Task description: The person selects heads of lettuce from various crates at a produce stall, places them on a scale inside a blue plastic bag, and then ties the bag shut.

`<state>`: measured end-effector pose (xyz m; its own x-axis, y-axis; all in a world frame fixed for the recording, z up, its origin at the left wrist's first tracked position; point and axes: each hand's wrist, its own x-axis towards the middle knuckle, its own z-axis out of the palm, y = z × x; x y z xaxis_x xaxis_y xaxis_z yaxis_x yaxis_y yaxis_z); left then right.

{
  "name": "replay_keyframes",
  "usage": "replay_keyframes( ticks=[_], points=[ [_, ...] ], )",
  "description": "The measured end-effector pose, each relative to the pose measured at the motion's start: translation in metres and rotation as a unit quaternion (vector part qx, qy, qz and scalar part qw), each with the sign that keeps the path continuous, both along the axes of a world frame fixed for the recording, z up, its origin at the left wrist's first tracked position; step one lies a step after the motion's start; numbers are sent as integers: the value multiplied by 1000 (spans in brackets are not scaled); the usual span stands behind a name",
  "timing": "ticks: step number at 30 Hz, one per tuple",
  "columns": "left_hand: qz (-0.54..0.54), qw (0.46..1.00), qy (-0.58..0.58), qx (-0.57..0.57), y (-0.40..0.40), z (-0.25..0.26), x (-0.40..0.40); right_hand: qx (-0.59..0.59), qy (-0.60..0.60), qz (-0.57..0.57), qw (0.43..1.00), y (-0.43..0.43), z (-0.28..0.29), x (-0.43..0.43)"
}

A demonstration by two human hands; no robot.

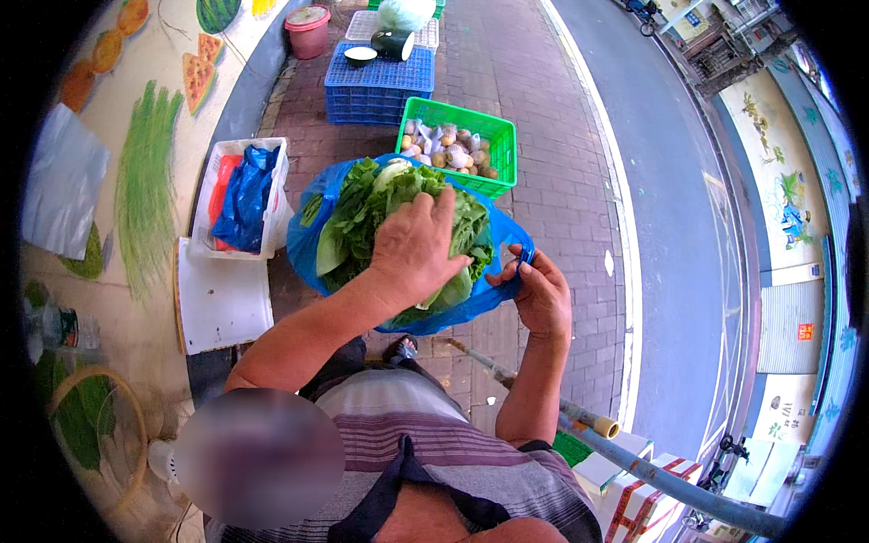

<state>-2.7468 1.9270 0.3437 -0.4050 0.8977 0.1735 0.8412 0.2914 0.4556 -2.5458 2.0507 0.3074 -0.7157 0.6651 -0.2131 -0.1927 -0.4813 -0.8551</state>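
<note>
A blue plastic bag [305, 241], its mouth spread wide, is heaped with leafy green vegetables [349, 224]. Palm down, my left hand [417, 241] rests on top of the leaves with its fingers apart and its thumb toward the right. My right hand [542, 292] pinches a gathered twist of the bag's rim on the right side. What supports the bag underneath is hidden.
Beyond the bag stands a green plastic crate [502, 136] of roundish produce, some in nets. A blue crate [380, 85] carries a cut winter melon [390, 45]. At left is a white basket [277, 203] of plastic bags. A metal pole [679, 485] crosses lower right.
</note>
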Motion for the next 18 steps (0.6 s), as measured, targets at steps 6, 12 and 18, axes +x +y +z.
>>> replay_keyframes(
  ticks=[6,12,18],
  points=[
    [-33,992,-61,110,8,-17,17,-26,4,12,1000,-3,0,-3],
    [-32,969,-175,174,18,-25,-3,-16,14,26,999,0,-7,1],
    [-7,920,-216,327,23,-12,13,2,-8,7,1000,8,-16,10]
  ],
)
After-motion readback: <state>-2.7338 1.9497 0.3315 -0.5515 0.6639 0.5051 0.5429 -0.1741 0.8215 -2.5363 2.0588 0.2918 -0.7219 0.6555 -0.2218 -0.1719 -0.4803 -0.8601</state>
